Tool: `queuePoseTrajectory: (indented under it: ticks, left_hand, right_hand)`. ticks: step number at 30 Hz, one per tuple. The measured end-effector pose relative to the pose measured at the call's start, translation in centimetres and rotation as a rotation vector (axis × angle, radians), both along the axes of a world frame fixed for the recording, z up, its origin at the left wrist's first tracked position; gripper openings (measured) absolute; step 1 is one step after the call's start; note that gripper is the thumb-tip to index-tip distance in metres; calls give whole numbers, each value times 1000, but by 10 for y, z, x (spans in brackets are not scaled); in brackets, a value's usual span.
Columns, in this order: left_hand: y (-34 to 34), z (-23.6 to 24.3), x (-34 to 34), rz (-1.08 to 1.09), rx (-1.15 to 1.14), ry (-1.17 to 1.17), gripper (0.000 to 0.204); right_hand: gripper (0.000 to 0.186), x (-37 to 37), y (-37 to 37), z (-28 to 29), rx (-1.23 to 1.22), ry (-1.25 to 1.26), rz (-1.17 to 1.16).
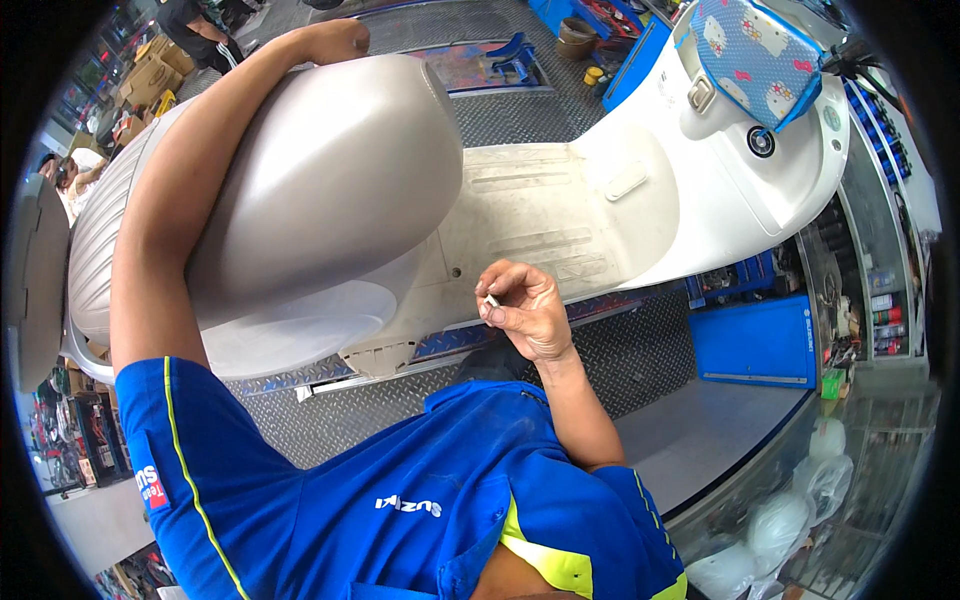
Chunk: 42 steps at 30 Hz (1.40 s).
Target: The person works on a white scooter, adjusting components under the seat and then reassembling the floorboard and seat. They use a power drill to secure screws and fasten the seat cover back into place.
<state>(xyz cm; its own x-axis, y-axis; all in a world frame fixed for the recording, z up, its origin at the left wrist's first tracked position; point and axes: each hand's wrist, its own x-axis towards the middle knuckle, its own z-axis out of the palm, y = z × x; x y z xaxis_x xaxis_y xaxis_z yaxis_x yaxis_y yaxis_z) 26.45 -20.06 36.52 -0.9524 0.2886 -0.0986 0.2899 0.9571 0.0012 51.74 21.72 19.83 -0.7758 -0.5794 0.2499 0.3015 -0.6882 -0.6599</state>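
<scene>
Across the grey-beige seat (330,190) of a white scooter (700,190) lies my left arm, its forearm along the top of the seat. My left hand (342,40) is at the seat's far side; its fingers are hidden beyond the edge. In front of my chest, my right hand (530,310) pinches a small whitish-silver piece (491,300) between thumb and fingers. It is too small to tell its kind. This hand is just on the near side of the scooter's cream footboard (530,205), apart from the seat.
A blue patterned bag (755,60) hangs at the scooter's front. The scooter is on a diamond-plate metal platform (620,350) with a blue box (755,345) at the right. Plastic-wrapped items (780,530) are at the lower right. Another person (200,35) stands at the back left near cardboard boxes (150,80).
</scene>
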Motion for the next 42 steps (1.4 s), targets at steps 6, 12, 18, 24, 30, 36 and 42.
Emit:
queuePoseTrajectory:
  ticks: [6, 12, 18, 24, 30, 36, 42]
  left_hand:
    - [3, 2, 2, 28, 0, -53, 45]
    - [2, 0, -1, 41, -12, -47, 47]
    - [-5, -8, -4, 21, 15, 51, 51]
    - [8, 2, 1, 66, -11, -7, 61]
    - [0, -1, 1, 52, -21, 22, 62]
    - [3, -1, 1, 91, -19, 10, 61]
    - [-5, -7, 0, 63, 13, 57, 63]
  right_hand:
    - [23, -4, 6, -6, -12, -43, 18]
    - [24, -4, 2, -9, -72, -26, 83]
    - [25, -2, 1, -8, -122, -48, 142]
    - [26, 1, 0, -5, -110, -53, 149]
    - [24, 0, -1, -9, -64, -46, 154]
    - [25, 1, 1, -4, 28, -35, 108]
    - [27, -2, 4, -6, 51, -12, 118]
